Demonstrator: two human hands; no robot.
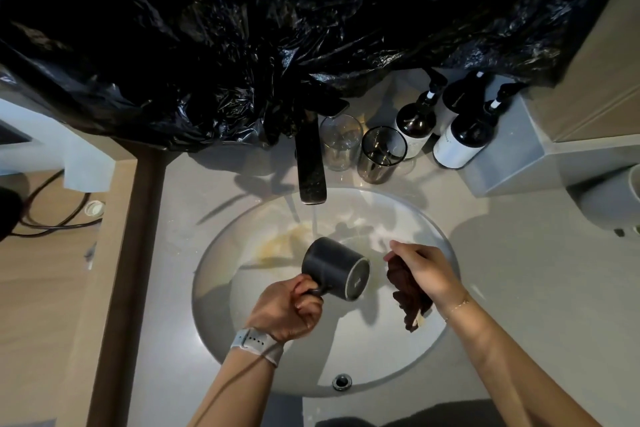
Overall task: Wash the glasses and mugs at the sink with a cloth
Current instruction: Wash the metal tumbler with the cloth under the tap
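Across the upper half of the frame a crinkled black plastic sheet (242,28) is hanging over the back of the pale grey stone counter (519,253), and below it the round white sink basin (221,315) is filling the centre, with water running thinly from the dark flat-spouted tap (310,163). At upper right three dark pump bottles with white labels (460,135) are standing in a cluster, and just left of them a clear drinking glass (341,140) and a smoky tinted glass (381,154) are waiting side by side on the counter. At centre, over the basin, the left hand (287,308) is curling its fingers tight round the handle of a matte black mug (332,269), which is lying tipped on its side with its base facing the camera and its mouth turned toward the stream. To its right, the right hand (424,270) is bunching a dark brown cloth (407,291) in closed fingers, apart from the mug. The washing of this mug seems to be under way; doing it well probably means keeping a firm hold on the wet handle, turning the mouth toward the cloth, and wiping inside and around the rim.
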